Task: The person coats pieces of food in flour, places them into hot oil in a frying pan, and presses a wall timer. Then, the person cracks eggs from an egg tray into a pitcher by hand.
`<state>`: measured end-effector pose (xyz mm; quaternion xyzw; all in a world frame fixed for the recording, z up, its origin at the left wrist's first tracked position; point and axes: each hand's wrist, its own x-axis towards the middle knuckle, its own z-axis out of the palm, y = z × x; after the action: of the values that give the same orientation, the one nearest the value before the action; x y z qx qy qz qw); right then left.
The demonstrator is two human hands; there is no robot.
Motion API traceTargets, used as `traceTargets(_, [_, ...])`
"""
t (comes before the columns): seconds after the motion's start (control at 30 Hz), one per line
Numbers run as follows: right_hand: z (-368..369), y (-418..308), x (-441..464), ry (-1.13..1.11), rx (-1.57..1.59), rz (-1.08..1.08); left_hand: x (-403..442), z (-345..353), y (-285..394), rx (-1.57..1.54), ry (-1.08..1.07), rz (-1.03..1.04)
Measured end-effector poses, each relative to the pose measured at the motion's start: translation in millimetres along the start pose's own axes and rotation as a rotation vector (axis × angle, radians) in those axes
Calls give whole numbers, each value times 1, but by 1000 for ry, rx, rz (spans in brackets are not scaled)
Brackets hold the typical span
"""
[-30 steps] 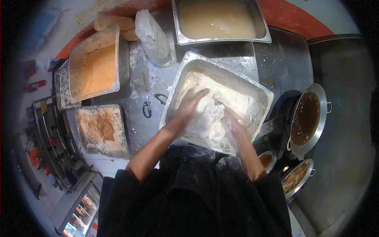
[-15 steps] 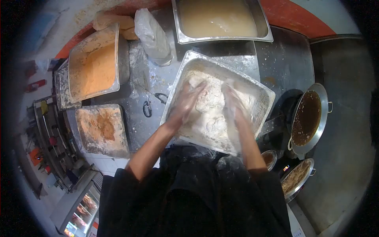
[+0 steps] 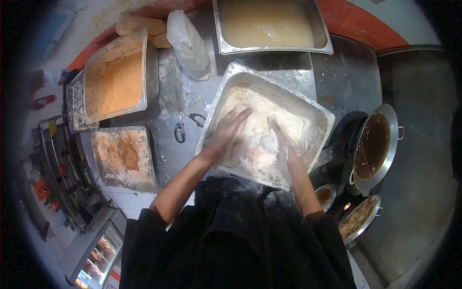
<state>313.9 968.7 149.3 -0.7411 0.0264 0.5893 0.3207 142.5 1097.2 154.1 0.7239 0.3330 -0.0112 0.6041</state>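
Observation:
Both of my hands are inside a deep metal pan (image 3: 322, 111) holding white flour (image 3: 288, 115). My left hand (image 3: 230, 129) is on the left side, fingers stretched out and floury, slightly smeared by motion. My right hand (image 3: 283, 138) faces it from the right, blurred, its fingers extended and apart from the left hand. Between and below the palms lie flour-coated pieces (image 3: 262, 150), one with a pinkish patch; their kind is not clear. Neither hand visibly grips anything.
Behind stands a metal pan of cloudy liquid (image 3: 267, 24). Left are an orange-powder pan (image 3: 120, 84), a dusty tray (image 3: 122, 156), scissors (image 3: 179, 133) and a plastic bag (image 3: 188, 45). Dark liquid fills a wok (image 3: 373, 144) at right; another pan (image 3: 361, 219) sits nearer.
My hands have drawn slightly toward me. The coated pieces have shifted from the pan's middle toward its near side, and a pinkish patch shows now.

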Motion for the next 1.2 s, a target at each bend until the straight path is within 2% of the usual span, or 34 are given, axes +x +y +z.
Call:
traceTargets(0.07, [8, 9, 1, 7, 125, 12, 4, 6, 2, 211, 137, 270])
traceTargets(0.13, [13, 3, -8, -174, 317, -111, 22, -4, 20, -419, 51, -175])
traceTargets(0.17, [8, -2, -15, -175, 320, -117, 29, -4, 11, -415, 51, -170])
traceTargets(0.2, [6, -18, -45, -36, -89, -204, 27, 0, -8, -553, 114, -100])
traceTargets(0.23, [-4, -17, -52, 28, -293, -248, 21, 2, -20, -692, 177, -33])
traceTargets(0.27, [-13, -16, -59, 102, -498, -282, 17, -3, -16, -691, 175, -32])
traceTargets(0.33, [-53, -13, -41, -307, -74, -714, 12, -17, 5, -516, 164, 50])
traceTargets(0.37, [-53, -15, -33, -309, -74, -716, 4, -15, 8, -507, 155, -22])
traceTargets(0.4, [-43, -28, -28, -81, -84, -551, 6, -12, 12, -505, 153, -29])
traceTargets(0.43, [-33, -41, -20, 144, -94, -386, 15, -6, 20, -377, 252, -74])
traceTargets(0.47, [-20, -43, 6, 180, -191, -402, 26, -1, 26, -250, 351, -115])
traceTargets(0.5, [-1, -48, 17, 212, -289, -413, 37, 1, 24, -250, 354, -118])
traceTargets(0.53, [9, -50, 22, 210, -288, -418, 50, 0, 22, -159, 288, -17])
traceTargets(0.57, [22, -65, 12, 83, -117, -297, 57, -1, 23, -68, 224, 87])
traceTargets(0.63, [20, -52, 14, -39, 56, -163, 42, -4, 24, -41, 195, 51])
traceTargets(0.67, [5, -27, 40, -36, -535, -413, 35, -14, 26, -22, 186, 45])
traceTargets(0.7, [-12, -21, 35, -112, -459, -448, 28, -24, 28, -3, 177, 38])
traceTargets(0.77, [-42, -16, 11, -222, -254, -429, -9, -30, 21, 16, -4, 130])
traceTargets(0.8, [-48, -18, 0, -198, -235, -352, -17, -19, 22, 9, -11, 121])
traceTargets(0.87, [-43, -23, -7, -80, -250, -183, -16, 1, 23, -18, 193, -201])
traceTargets(0.9, [-34, -17, -1, -57, -227, -147, -11, -1, 8, 145, 20, -99])
traceTargets(0.93, [-23, -11, 10, -60, -185, -155, -5, -2, 14, 143, 29, -97])
traceTargets(1.0, [-8, 3, 21, -114, -65, -160, 6, 3, 28, -150, 134, -273])
traceTargets(1.03, [-3, 5, 24, -149, -16, -156, 10, 4, 23, -151, 143, -268])
traceTargets(1.1, [4, 7, 23, -215, 36, -147, 14, 6, 8, -424, 206, -152])
traceTargets(1.2, [-15, -22, -28, -207, -230, -245, -2, -6, 10, -579, 129, -207])
